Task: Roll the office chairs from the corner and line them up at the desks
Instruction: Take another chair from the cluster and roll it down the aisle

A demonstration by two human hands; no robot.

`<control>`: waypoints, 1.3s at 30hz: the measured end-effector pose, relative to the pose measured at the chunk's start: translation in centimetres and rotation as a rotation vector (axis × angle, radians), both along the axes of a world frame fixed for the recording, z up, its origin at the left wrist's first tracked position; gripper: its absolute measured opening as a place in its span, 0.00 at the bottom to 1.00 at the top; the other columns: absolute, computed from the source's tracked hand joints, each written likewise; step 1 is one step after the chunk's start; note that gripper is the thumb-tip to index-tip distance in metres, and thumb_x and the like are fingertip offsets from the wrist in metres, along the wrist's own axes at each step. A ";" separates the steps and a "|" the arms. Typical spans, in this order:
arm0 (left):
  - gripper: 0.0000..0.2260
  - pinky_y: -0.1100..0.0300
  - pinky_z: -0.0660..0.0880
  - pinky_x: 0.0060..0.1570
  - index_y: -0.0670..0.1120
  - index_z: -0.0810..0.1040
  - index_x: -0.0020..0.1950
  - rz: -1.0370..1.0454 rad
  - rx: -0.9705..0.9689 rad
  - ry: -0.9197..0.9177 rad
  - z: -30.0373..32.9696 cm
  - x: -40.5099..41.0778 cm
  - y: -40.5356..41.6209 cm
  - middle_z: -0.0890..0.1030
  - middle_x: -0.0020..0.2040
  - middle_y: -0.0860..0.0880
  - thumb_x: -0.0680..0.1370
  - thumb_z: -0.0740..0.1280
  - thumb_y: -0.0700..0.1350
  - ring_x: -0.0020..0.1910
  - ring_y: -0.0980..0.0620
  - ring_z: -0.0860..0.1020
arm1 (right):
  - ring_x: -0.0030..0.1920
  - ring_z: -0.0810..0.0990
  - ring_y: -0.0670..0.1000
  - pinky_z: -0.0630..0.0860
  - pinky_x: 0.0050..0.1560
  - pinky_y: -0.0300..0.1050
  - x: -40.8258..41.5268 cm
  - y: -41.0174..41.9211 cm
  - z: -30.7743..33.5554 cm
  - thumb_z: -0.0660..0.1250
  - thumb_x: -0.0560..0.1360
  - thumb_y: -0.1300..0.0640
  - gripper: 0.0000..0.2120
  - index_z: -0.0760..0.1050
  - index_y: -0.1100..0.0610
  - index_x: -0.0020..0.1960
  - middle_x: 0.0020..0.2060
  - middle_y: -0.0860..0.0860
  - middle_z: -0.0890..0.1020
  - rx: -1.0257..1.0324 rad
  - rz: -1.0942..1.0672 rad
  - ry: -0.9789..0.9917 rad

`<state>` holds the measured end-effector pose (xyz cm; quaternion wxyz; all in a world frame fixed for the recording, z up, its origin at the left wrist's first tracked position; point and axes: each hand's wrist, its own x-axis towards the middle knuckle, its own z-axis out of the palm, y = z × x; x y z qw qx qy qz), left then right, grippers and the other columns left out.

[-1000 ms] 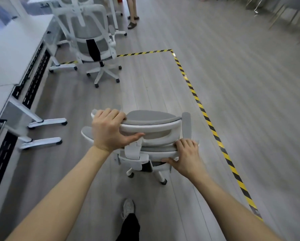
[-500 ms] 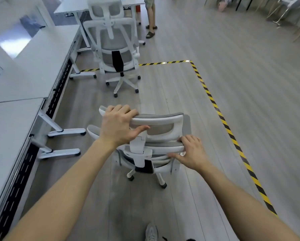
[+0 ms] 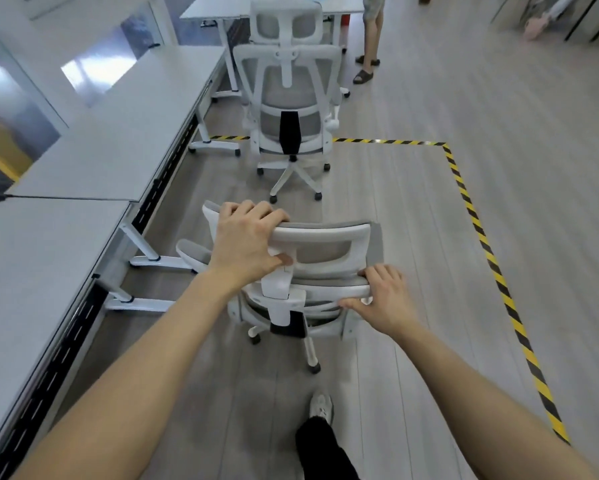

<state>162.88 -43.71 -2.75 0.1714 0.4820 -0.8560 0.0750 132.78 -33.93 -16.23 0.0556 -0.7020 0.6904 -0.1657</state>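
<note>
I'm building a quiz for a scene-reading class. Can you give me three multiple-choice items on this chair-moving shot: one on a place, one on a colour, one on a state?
1. Where do the desks stand relative to the person?
A. on the left B. on the right C. behind

2. What colours is the floor tape?
A. red and white B. yellow and black C. plain blue

3. What is the left hand doing?
A. hanging free B. resting on a desk C. gripping the headrest

Answers:
1 A, the desktops run along the left edge.
2 B, the stripes alternate yellow and black.
3 C, its fingers curl over the headrest's top bar.
</note>
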 end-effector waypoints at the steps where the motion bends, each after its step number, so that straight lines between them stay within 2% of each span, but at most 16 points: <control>1: 0.28 0.48 0.68 0.61 0.58 0.81 0.61 0.018 0.008 -0.002 0.1 0.1 -1.5 0.81 0.53 0.56 0.66 0.81 0.68 0.53 0.48 0.77 | 0.56 0.73 0.52 0.71 0.67 0.52 0.1 -1.8 -0.2 0.61 0.70 0.16 0.37 0.75 0.50 0.54 0.50 0.45 0.75 -0.008 0.006 -0.003; 6: 0.29 0.48 0.68 0.60 0.58 0.81 0.61 0.106 0.040 0.013 -0.4 1.0 -8.7 0.80 0.53 0.56 0.65 0.82 0.69 0.53 0.48 0.77 | 0.56 0.72 0.51 0.70 0.70 0.53 0.8 -10.4 0.2 0.61 0.71 0.17 0.36 0.74 0.50 0.54 0.50 0.45 0.74 0.006 0.041 -0.009; 10: 0.28 0.47 0.68 0.62 0.56 0.82 0.60 0.140 0.054 0.076 -0.9 0.8 -13.5 0.79 0.50 0.54 0.65 0.86 0.63 0.52 0.46 0.77 | 0.59 0.73 0.53 0.70 0.73 0.54 1.1 -16.4 0.3 0.58 0.71 0.16 0.38 0.75 0.50 0.57 0.53 0.46 0.77 0.035 0.060 0.003; 15: 0.28 0.46 0.67 0.62 0.55 0.82 0.59 0.173 0.053 0.099 -1.2 0.6 -19.8 0.79 0.50 0.54 0.64 0.87 0.61 0.53 0.45 0.77 | 0.62 0.75 0.55 0.64 0.81 0.58 1.7 -22.8 0.7 0.64 0.73 0.22 0.35 0.76 0.53 0.58 0.55 0.49 0.78 0.040 0.028 0.020; 21: 0.28 0.46 0.67 0.62 0.54 0.83 0.58 0.158 0.031 0.119 -1.2 0.5 -26.4 0.80 0.50 0.52 0.64 0.87 0.61 0.52 0.43 0.77 | 0.60 0.74 0.54 0.66 0.80 0.58 1.5 -28.9 0.3 0.64 0.75 0.22 0.33 0.75 0.52 0.57 0.54 0.48 0.77 0.007 0.022 0.021; 25: 0.27 0.46 0.68 0.62 0.53 0.83 0.59 0.135 0.011 0.135 -1.2 0.8 -29.9 0.80 0.50 0.52 0.65 0.86 0.61 0.52 0.44 0.77 | 0.62 0.74 0.54 0.60 0.84 0.59 1.9 -32.4 0.2 0.64 0.75 0.23 0.33 0.74 0.53 0.58 0.54 0.48 0.76 0.003 -0.002 0.037; 32: 0.27 0.47 0.67 0.62 0.53 0.83 0.60 0.139 -0.016 0.134 -1.5 1.3 -35.6 0.81 0.52 0.52 0.66 0.86 0.61 0.52 0.44 0.77 | 0.65 0.73 0.56 0.53 0.86 0.60 2.9 -38.0 -0.3 0.62 0.76 0.23 0.36 0.74 0.55 0.62 0.57 0.50 0.76 0.035 -0.038 0.069; 39: 0.27 0.46 0.68 0.66 0.53 0.83 0.63 0.146 -0.002 0.135 -1.6 1.1 -39.5 0.82 0.55 0.51 0.69 0.85 0.61 0.55 0.44 0.78 | 0.68 0.73 0.57 0.52 0.86 0.62 3.4 -41.7 -0.5 0.61 0.77 0.24 0.37 0.74 0.56 0.65 0.60 0.52 0.77 0.049 -0.081 0.093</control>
